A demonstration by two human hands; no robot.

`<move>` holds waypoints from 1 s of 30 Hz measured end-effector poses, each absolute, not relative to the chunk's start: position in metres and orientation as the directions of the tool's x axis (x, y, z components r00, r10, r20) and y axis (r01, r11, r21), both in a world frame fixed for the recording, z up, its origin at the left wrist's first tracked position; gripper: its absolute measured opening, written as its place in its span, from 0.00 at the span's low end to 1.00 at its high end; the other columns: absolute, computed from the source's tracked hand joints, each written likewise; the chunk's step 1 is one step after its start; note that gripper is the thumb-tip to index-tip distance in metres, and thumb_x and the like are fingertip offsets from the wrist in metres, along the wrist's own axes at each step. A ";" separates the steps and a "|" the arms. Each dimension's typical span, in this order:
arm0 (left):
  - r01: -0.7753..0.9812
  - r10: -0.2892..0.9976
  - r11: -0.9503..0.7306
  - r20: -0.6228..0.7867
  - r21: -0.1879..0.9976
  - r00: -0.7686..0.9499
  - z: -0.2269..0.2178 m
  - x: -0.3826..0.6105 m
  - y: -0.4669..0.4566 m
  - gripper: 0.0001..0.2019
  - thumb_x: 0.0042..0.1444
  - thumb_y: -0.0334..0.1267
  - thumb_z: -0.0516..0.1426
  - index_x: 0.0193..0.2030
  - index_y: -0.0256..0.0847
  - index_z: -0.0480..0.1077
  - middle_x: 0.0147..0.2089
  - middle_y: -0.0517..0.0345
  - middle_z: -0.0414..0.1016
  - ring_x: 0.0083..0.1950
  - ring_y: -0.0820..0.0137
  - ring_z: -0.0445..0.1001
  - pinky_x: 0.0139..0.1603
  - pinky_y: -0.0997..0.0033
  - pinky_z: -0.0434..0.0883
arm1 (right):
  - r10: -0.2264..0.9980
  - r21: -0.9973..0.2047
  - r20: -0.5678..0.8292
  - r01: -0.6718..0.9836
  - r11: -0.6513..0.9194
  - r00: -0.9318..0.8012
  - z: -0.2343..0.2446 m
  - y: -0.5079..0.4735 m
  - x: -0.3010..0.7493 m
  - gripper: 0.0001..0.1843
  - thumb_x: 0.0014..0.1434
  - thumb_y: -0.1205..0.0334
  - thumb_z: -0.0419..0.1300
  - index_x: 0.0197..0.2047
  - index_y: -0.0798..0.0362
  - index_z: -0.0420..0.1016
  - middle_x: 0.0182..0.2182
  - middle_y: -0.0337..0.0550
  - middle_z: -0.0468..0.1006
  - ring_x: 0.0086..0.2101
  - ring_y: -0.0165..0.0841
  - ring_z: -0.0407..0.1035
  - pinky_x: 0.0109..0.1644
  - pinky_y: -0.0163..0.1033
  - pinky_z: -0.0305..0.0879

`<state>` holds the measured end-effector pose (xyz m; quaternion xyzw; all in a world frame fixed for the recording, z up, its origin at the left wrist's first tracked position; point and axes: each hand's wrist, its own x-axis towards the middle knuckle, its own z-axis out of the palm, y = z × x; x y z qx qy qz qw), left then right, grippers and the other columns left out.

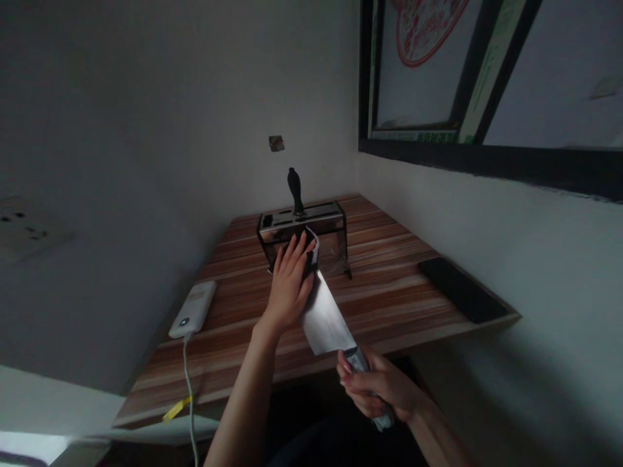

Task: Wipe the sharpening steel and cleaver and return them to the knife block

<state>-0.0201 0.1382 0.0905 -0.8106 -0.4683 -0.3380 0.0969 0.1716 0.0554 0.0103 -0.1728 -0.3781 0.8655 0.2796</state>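
My right hand (374, 387) grips the cleaver (329, 318) over the table's (389, 295) near edge; my left hand (291, 279) holds a dark cloth (310, 258) against its far end. Wiping seems underway, not finished.

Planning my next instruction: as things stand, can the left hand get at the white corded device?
Probably yes: only striped tabletop shows between the left hand and the white corded device. The hand would likely have to leave the dark cloth at the cleaver's blade first.
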 end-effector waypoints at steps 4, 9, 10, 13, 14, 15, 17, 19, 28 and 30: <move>0.846 0.710 -0.515 0.621 0.138 0.331 0.084 -0.018 0.132 0.27 0.63 0.32 0.45 0.68 0.42 0.47 0.72 0.52 0.43 0.72 0.64 0.38 0.69 0.51 0.41 | 0.618 -0.723 -0.108 -0.364 -0.587 -0.779 0.010 0.055 0.171 0.15 0.46 0.65 0.66 0.29 0.53 0.61 0.15 0.23 0.61 0.09 0.15 0.45 0.11 0.23 0.43; 0.846 0.717 -0.519 0.601 0.121 0.354 0.079 -0.015 0.124 0.27 0.63 0.31 0.45 0.68 0.41 0.47 0.72 0.52 0.44 0.72 0.65 0.37 0.69 0.51 0.40 | 0.621 -0.709 -0.112 -0.376 -0.597 -0.775 0.012 0.055 0.170 0.17 0.45 0.64 0.67 0.29 0.53 0.60 0.16 0.23 0.62 0.09 0.14 0.45 0.11 0.23 0.42; 0.842 0.716 -0.526 0.596 0.119 0.363 0.078 -0.013 0.122 0.27 0.63 0.31 0.45 0.68 0.42 0.47 0.72 0.52 0.44 0.72 0.65 0.37 0.69 0.51 0.40 | 0.622 -0.706 -0.111 -0.379 -0.598 -0.775 0.013 0.055 0.170 0.17 0.45 0.64 0.68 0.29 0.53 0.60 0.15 0.23 0.61 0.09 0.14 0.44 0.11 0.23 0.42; 0.822 0.718 -0.558 0.565 0.118 0.407 0.075 -0.006 0.111 0.28 0.61 0.29 0.45 0.68 0.42 0.48 0.72 0.52 0.44 0.72 0.64 0.36 0.69 0.51 0.40 | 0.626 -0.706 -0.101 -0.388 -0.593 -0.773 0.015 0.057 0.171 0.17 0.46 0.63 0.67 0.29 0.52 0.60 0.14 0.23 0.60 0.09 0.15 0.44 0.11 0.23 0.41; 0.813 0.719 -0.570 0.552 0.119 0.423 0.073 -0.003 0.107 0.28 0.61 0.29 0.46 0.68 0.42 0.47 0.72 0.52 0.44 0.72 0.64 0.36 0.69 0.51 0.40 | 0.631 -0.709 -0.095 -0.392 -0.586 -0.770 0.015 0.058 0.172 0.17 0.46 0.63 0.67 0.29 0.52 0.60 0.14 0.22 0.59 0.09 0.15 0.44 0.11 0.23 0.41; 0.804 0.719 -0.583 0.538 0.121 0.440 0.071 0.000 0.103 0.29 0.60 0.28 0.46 0.68 0.41 0.47 0.72 0.52 0.44 0.72 0.63 0.36 0.69 0.51 0.40 | 0.636 -0.715 -0.087 -0.397 -0.576 -0.767 0.015 0.058 0.172 0.17 0.46 0.63 0.67 0.29 0.52 0.60 0.13 0.22 0.58 0.09 0.15 0.43 0.11 0.23 0.42; 0.785 0.720 -0.607 0.507 0.128 0.474 0.065 0.006 0.095 0.31 0.58 0.27 0.47 0.68 0.41 0.47 0.72 0.52 0.44 0.72 0.61 0.36 0.69 0.49 0.39 | 0.649 -0.724 -0.076 -0.406 -0.558 -0.757 0.014 0.060 0.174 0.16 0.47 0.63 0.66 0.30 0.52 0.60 0.13 0.22 0.58 0.09 0.15 0.43 0.11 0.23 0.42; 0.764 0.717 -0.631 0.480 0.138 0.506 0.060 0.010 0.087 0.31 0.58 0.27 0.48 0.69 0.42 0.46 0.72 0.53 0.44 0.72 0.60 0.36 0.69 0.48 0.39 | 0.664 -0.728 -0.076 -0.413 -0.547 -0.744 0.014 0.061 0.175 0.15 0.47 0.62 0.66 0.30 0.52 0.60 0.12 0.22 0.58 0.09 0.15 0.43 0.11 0.23 0.42; 0.553 0.614 -0.789 0.354 0.267 0.705 0.050 0.016 0.057 0.29 0.60 0.32 0.46 0.68 0.40 0.46 0.70 0.53 0.51 0.72 0.63 0.40 0.69 0.49 0.39 | 0.729 -0.736 -0.169 -0.408 -0.541 -0.663 0.006 0.066 0.179 0.18 0.41 0.63 0.65 0.31 0.50 0.58 0.06 0.20 0.56 0.08 0.18 0.43 0.10 0.24 0.41; 0.543 0.613 -0.790 0.350 0.286 0.708 0.049 0.016 0.053 0.29 0.59 0.32 0.46 0.68 0.40 0.46 0.70 0.54 0.51 0.72 0.63 0.40 0.69 0.48 0.39 | 0.738 -0.726 -0.183 -0.417 -0.547 -0.650 0.005 0.065 0.179 0.20 0.39 0.64 0.65 0.33 0.49 0.58 0.06 0.20 0.57 0.08 0.19 0.43 0.10 0.24 0.42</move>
